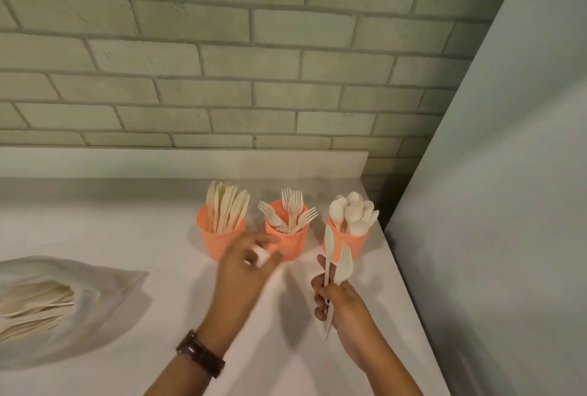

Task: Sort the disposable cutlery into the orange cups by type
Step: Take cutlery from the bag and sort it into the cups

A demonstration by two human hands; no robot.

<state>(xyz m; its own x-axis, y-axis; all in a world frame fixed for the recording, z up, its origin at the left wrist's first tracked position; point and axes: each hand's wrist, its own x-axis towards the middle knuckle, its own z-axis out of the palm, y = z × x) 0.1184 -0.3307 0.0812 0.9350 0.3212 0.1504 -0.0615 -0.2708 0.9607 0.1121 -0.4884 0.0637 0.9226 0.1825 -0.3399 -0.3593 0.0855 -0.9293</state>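
Note:
Three orange cups stand in a row near the counter's back right. The left cup [219, 241] holds knives, the middle cup [292, 245] holds forks, the right cup [360, 245] holds spoons. My right hand [341, 303] grips a knife [328, 245] and a fork [344, 264], both upright, just in front of the spoon cup. My left hand [244, 265] is blurred in front of the knife and fork cups, with something white [261, 256] between its fingers that I cannot identify.
A translucent plastic bag [95, 306] with several loose pieces of cutlery lies at the left on the white counter [152, 230]. A brick wall rises behind. A grey panel [495, 205] borders the counter's right edge.

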